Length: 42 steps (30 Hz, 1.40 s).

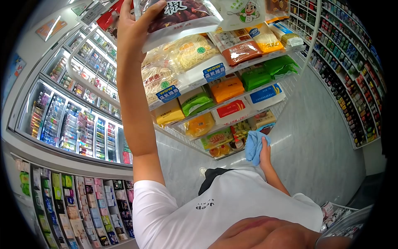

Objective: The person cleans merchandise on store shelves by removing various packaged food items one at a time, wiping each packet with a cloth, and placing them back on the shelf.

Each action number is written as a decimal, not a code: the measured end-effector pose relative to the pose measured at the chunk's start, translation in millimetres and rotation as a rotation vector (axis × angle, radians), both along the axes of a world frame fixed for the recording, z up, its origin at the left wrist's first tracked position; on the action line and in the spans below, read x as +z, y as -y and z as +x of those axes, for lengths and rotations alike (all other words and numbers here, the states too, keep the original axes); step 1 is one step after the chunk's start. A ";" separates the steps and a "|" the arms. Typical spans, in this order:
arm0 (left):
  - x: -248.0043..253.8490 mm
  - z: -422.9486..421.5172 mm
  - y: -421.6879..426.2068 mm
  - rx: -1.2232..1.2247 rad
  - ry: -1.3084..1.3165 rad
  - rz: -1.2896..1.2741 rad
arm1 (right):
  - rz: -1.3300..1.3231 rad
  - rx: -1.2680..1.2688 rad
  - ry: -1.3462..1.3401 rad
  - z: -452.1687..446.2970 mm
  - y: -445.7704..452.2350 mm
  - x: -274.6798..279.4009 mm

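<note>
My left hand (139, 25) is raised at the top of the view, its fingers closed on the edge of a clear and white bag of dried red chilies (182, 18). The bag is above a shelf with packs of noodles (192, 52). Lower down, to the right of the shelves, my right hand (265, 154) is closed round a crumpled light blue cloth (253, 148). The cloth hangs near the lowest shelf, in front of my white shirt.
The shelf rack (248, 62) in front holds several packs in rows. Glass-door drink coolers (70, 124) line the left, with a goods shelf (78, 207) below them. Tall curved shelves (348, 70) stand at the right, beyond the grey floor (311, 137).
</note>
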<state>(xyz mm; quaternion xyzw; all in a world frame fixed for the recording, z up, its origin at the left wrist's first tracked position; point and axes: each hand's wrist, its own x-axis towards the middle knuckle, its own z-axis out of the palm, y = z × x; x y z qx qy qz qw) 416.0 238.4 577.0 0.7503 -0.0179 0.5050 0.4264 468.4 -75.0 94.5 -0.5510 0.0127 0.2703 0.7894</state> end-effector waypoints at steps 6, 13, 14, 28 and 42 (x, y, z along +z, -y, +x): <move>-4.7 17.8 -8.7 0.144 -0.025 0.061 | 0.009 -0.011 -0.009 -0.5 -0.4 -1.5; -27.3 60.8 -66.6 0.340 0.052 0.296 | 0.013 -0.014 0.002 -0.6 1.1 -2.2; -30.5 63.3 -72.8 0.370 0.066 0.330 | 0.012 -0.016 0.007 1.0 1.5 -12.0; -42.5 50.2 -40.8 0.610 0.026 0.514 | -0.001 -0.020 0.027 -3.6 4.9 -10.1; -49.9 55.9 -23.5 0.360 0.121 0.474 | -0.014 0.006 0.017 -2.2 3.0 -12.8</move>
